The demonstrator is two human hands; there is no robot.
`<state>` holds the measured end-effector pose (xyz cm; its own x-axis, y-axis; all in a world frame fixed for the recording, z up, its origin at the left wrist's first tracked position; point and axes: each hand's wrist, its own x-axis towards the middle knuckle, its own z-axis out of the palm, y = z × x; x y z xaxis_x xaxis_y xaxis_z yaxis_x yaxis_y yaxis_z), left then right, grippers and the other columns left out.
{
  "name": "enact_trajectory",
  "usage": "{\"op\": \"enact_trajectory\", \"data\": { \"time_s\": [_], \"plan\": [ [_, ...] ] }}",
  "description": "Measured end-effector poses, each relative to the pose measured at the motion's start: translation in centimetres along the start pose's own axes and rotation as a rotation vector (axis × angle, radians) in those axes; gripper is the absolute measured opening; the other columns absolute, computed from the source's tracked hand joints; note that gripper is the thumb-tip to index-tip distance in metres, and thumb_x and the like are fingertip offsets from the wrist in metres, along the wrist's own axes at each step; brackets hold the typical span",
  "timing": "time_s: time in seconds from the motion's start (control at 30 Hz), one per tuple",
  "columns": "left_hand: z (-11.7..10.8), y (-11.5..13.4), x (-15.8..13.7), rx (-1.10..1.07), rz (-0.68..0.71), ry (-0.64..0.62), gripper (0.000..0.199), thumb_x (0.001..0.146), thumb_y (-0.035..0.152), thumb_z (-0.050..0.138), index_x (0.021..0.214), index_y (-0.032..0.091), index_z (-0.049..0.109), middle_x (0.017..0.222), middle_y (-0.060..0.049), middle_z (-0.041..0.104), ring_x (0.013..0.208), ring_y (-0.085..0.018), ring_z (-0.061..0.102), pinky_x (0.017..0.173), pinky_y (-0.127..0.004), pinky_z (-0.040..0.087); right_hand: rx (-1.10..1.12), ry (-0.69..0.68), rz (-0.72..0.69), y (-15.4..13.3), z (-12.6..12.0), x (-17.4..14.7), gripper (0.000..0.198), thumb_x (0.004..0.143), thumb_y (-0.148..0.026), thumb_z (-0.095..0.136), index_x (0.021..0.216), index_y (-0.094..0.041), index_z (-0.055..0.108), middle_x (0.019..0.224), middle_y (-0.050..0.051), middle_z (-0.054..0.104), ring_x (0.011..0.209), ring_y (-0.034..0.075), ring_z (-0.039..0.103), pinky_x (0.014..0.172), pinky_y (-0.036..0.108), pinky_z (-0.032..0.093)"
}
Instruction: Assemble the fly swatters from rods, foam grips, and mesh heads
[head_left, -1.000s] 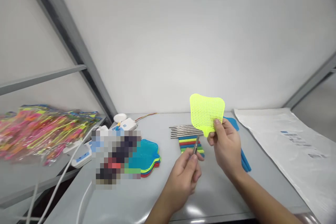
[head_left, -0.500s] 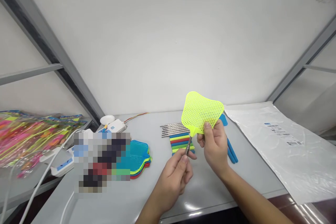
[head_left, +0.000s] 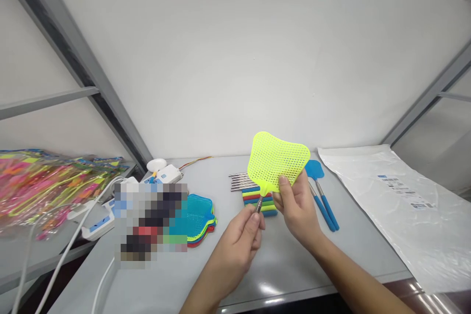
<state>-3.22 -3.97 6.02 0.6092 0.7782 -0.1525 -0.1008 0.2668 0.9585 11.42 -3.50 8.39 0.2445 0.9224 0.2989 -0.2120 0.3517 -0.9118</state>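
Note:
A yellow-green fly swatter head (head_left: 275,159) with a perforated face is held up over the table. My left hand (head_left: 241,243) is closed around the thin metal rod (head_left: 259,203) just below the head's neck. With thumb and fingers, my right hand (head_left: 296,208) pinches the head's lower right edge. Behind my hands lie several metal rods (head_left: 240,181) with coloured handles (head_left: 270,213) side by side. Blue fly swatters (head_left: 324,203) rest to the right of my right hand. To the left is a stack of swatter heads (head_left: 198,216), a teal one on top.
A white plastic package (head_left: 379,206) covers the table's right side. Power strips (head_left: 97,223) and white cables (head_left: 69,235) are at the left. Bagged colourful items (head_left: 62,191) lie on a shelf at far left. A blurred-out patch hides part of the left table.
My left hand has slid up the rod, closer to the head's neck. The swatter head has shifted slightly left and tilted; the whole view has moved a little.

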Motion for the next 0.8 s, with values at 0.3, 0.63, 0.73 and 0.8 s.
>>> {"op": "enact_trajectory", "data": {
  "time_s": [0.3,0.63,0.73,0.8],
  "plan": [
    [0.7,0.2,-0.2,0.146,0.089,0.168,0.032,0.094,0.049,0.044,0.080,0.020,0.048,0.059,0.006,0.032,0.048,-0.008,0.025,0.043,-0.020,0.020,0.010,-0.080,0.033,0.2,0.0,0.4,0.015,0.094,-0.038,0.049,0.105,-0.028,0.044,0.070,-0.008,0.038,0.046,0.005,0.026,0.042,0.019,0.023],
    [-0.4,-0.1,0.6,-0.279,-0.117,-0.103,0.029,0.095,0.049,0.041,0.093,0.021,0.048,0.051,0.009,0.042,0.029,-0.004,0.026,0.030,-0.015,0.027,-0.071,-0.311,0.254,1.4,-0.6,-0.5,0.030,0.094,-0.044,0.049,0.076,-0.019,0.047,0.055,-0.006,0.043,0.051,0.008,0.035,0.051,0.024,0.029],
    [-0.3,-0.5,0.9,-0.270,-0.145,-0.104,0.035,0.094,0.054,0.039,0.101,0.021,0.047,0.049,0.009,0.045,0.026,-0.007,0.031,0.027,-0.018,0.032,-0.111,-0.294,0.255,1.8,-0.5,-0.7,0.032,0.090,-0.041,0.055,0.070,-0.019,0.048,0.055,-0.007,0.039,0.052,0.008,0.035,0.052,0.024,0.030],
    [-0.2,-0.8,1.1,-0.279,-0.126,-0.082,0.035,0.093,0.055,0.041,0.098,0.021,0.048,0.046,0.010,0.042,0.024,-0.007,0.031,0.026,-0.017,0.032,-0.143,-0.285,0.236,2.1,-0.5,-1.0,0.033,0.089,-0.040,0.057,0.066,-0.019,0.048,0.054,-0.006,0.043,0.053,0.009,0.040,0.055,0.025,0.034]
  ]
}}
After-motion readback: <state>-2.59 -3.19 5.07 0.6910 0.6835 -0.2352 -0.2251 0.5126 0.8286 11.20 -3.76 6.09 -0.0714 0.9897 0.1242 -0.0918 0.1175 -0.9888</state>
